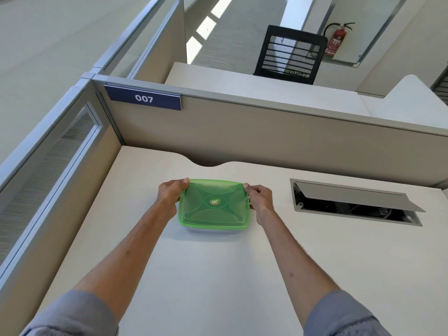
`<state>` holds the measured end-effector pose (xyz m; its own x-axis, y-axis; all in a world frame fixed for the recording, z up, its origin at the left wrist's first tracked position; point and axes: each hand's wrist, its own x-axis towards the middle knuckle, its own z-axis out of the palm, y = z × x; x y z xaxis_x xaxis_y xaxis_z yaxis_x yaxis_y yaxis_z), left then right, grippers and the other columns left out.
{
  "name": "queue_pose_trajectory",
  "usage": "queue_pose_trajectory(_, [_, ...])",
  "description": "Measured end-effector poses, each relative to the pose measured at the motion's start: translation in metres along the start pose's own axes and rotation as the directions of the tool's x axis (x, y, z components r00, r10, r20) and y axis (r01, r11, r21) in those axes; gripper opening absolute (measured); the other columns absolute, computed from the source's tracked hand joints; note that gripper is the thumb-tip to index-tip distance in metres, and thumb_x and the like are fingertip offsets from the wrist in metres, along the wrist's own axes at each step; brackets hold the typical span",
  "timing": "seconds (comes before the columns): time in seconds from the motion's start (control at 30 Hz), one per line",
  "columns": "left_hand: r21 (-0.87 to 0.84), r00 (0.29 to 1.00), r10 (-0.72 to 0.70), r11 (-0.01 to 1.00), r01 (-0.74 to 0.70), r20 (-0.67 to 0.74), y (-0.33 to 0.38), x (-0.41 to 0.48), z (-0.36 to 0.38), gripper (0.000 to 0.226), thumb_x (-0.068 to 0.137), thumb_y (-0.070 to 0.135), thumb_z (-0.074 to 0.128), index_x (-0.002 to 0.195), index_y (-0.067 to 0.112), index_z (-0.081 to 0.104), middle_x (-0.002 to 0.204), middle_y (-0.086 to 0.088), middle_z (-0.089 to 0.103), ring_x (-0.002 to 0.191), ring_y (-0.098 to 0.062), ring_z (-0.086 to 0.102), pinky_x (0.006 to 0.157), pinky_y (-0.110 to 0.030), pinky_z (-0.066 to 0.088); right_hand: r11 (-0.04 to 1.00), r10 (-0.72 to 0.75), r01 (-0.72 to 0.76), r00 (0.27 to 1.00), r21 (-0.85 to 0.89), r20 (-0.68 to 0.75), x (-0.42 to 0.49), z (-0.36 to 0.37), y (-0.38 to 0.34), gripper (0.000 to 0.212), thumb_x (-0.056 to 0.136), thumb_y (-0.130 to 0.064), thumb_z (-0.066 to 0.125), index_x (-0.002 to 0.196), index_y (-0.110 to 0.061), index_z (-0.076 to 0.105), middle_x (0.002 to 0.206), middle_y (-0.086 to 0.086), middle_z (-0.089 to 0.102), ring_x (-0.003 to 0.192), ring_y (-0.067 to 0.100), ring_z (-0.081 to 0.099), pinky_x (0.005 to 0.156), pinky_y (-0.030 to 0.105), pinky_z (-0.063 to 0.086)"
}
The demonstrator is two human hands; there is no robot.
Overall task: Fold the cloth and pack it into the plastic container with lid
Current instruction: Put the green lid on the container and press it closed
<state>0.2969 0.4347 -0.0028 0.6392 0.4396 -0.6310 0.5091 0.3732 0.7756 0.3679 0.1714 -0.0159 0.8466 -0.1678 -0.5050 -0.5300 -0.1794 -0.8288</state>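
The green lid (213, 202) sits flat on top of the plastic container (211, 229), of which only a thin clear edge shows under the lid's near rim, and the whole thing rests on the pale surface (218, 275) near its middle. The long axis of the lid runs from 9 o'clock to 3 o'clock, so its 2 short ends face the 2 hands squarely. The left hand (168, 194) is at 9 o'clock of the lid, its fingers (180, 182) curled over the far left corner and touching the rim; the right hand (260, 197) is at 3 o'clock, its fingers (246, 185) pinched down on the far right corner. Both hands are closed on the lid's edge, thumbs tucked lower along the sides, with nothing else in them. Neither hand is nearer than the other: each is already in contact at its own end.

The cloth is not in view. It may lie inside, but the tinted lid does not let me tell, so the fold cannot be checked from here.

My judgement is that the step in hand concerns the lid itself, either pressing the far corners home or lifting them off; which of the 2 the frame does not settle. Either way the move turns on both far corners, towards 12 o'clock, being worked evenly, since an uneven push would tip the lid about its long axis
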Motion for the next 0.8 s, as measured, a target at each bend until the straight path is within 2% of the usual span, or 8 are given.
queue_pose_trajectory(0.1, [-0.036, 0.999, -0.003, 0.999, 0.004, 0.035, 0.000, 0.002, -0.004, 0.034, 0.103, 0.020, 0.079, 0.131, 0.001, 0.077, 0.123, -0.016, 0.079, 0.102, -0.026, 0.069, 0.099, -0.038, 0.054, 1.000, -0.011, 0.011, 0.999, 0.015, -0.032, 0.001, 0.005, 0.002, 0.025, 0.097, -0.034, 0.081, 0.084, -0.015, 0.070, 0.089, 0.003, 0.074, 0.083, 0.025, 0.062, 0.076, 0.035, 0.050])
queue_pose_trajectory(0.17, [-0.027, 1.000, 0.019, 0.999, -0.018, 0.023, 0.000, 0.002, -0.004, 0.033, 0.102, 0.020, 0.080, 0.129, 0.002, 0.078, 0.124, -0.016, 0.079, 0.101, -0.025, 0.067, 0.100, -0.038, 0.054, 0.999, -0.005, 0.006, 1.000, 0.034, -0.030, -0.003, 0.006, -0.001, 0.025, 0.098, -0.035, 0.080, 0.089, -0.013, 0.071, 0.092, 0.006, 0.075, 0.083, 0.026, 0.063, 0.075, 0.035, 0.051])
queue_pose_trajectory(0.27, [-0.031, 1.000, 0.025, 0.999, -0.026, -0.010, -0.005, 0.001, -0.004, 0.030, 0.100, 0.021, 0.081, 0.124, 0.003, 0.079, 0.126, -0.017, 0.078, 0.110, -0.029, 0.066, 0.109, -0.042, 0.054, 0.996, 0.037, -0.038, 0.999, 0.081, 0.014, -0.022, -0.006, -0.002, 0.037, 0.103, -0.040, 0.073, 0.104, -0.004, 0.071, 0.103, 0.010, 0.080, 0.085, 0.028, 0.069, 0.076, 0.038, 0.059])
queue_pose_trajectory(0.37, [-0.042, 0.999, 0.042, 0.998, -0.043, -0.019, -0.004, -0.002, 0.000, 0.026, 0.101, 0.021, 0.080, 0.120, 0.003, 0.079, 0.127, -0.019, 0.078, 0.122, -0.035, 0.069, 0.115, -0.045, 0.054, 1.000, 0.008, -0.007, 1.000, 0.022, -0.023, -0.055, -0.031, 0.012, 0.046, 0.101, -0.048, 0.072, 0.107, -0.002, 0.071, 0.100, 0.011, 0.079, 0.084, 0.026, 0.073, 0.077, 0.041, 0.061])
queue_pose_trajectory(0.53, [-0.049, 0.997, 0.076, 0.996, -0.076, -0.020, -0.003, -0.006, 0.003, 0.029, 0.104, 0.019, 0.077, 0.124, -0.001, 0.077, 0.128, -0.020, 0.076, 0.114, -0.029, 0.067, 0.106, -0.038, 0.053, 0.996, 0.074, -0.079, 0.983, 0.028, 0.171, -0.098, -0.045, 0.045, 0.025, 0.101, -0.023, 0.077, 0.110, -0.002, 0.065, 0.085, 0.018, 0.076, 0.061, 0.028, 0.069, 0.059, 0.038, 0.061])
queue_pose_trajectory(0.7, [-0.022, 0.997, 0.079, 0.997, -0.080, -0.021, -0.006, -0.007, 0.001, 0.021, 0.104, 0.022, 0.077, 0.117, 0.006, 0.075, 0.131, -0.021, 0.076, 0.116, -0.031, 0.067, 0.110, -0.040, 0.053, 0.965, 0.089, -0.126, 0.982, 0.228, 0.168, -0.105, -0.038, 0.050, 0.013, 0.099, -0.004, 0.076, 0.101, 0.001, 0.064, 0.080, 0.022, 0.075, 0.060, 0.027, 0.072, 0.060, 0.033, 0.065])
queue_pose_trajectory(0.8, [-0.013, 0.996, 0.083, 0.996, -0.083, -0.015, -0.006, -0.005, 0.001, 0.023, 0.103, 0.023, 0.078, 0.117, 0.005, 0.076, 0.132, -0.022, 0.076, 0.130, -0.038, 0.069, 0.114, -0.043, 0.054, 0.956, 0.059, -0.089, 0.992, 0.278, 0.114, -0.111, -0.034, 0.054, 0.015, 0.100, -0.006, 0.075, 0.106, 0.002, 0.064, 0.083, 0.023, 0.073, 0.061, 0.027, 0.073, 0.066, 0.038, 0.068])
